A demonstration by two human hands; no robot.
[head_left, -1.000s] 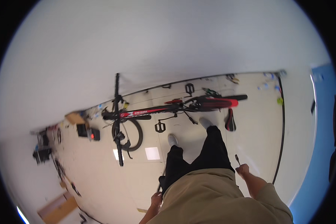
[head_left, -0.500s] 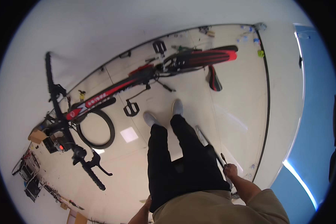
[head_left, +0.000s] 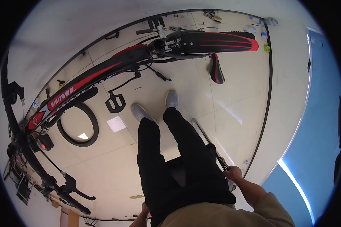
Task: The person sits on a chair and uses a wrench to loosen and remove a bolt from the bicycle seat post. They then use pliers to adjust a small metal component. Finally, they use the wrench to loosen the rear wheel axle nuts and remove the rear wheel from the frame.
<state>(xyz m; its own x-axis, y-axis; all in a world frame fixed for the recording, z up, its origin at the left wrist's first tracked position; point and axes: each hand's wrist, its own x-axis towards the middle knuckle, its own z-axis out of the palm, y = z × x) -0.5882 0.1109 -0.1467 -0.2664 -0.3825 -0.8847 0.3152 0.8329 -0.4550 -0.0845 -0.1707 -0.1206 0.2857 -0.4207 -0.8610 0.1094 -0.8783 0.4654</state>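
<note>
A black and red bicycle stretches across the space before me, its rear fender at the right. The handlebar lies to the left, and a pedal hangs near my shoes. Beside my right thigh, my right hand is closed around a slim, dark tool; its exact kind is hard to make out. My left hand is low beside my left thigh, mostly hidden, so its fingers do not show. Neither hand touches the bicycle.
On the floor lie a loose tyre, a black and red saddle and pliers. Plastic bottles are by the right wall. Metal legs stand beside my right leg. Clutter fills the far left.
My view has shifted, so the bicycle appears larger and its handlebar further left. My right hand stays beside the thigh; the tool's tip shows less than before.
</note>
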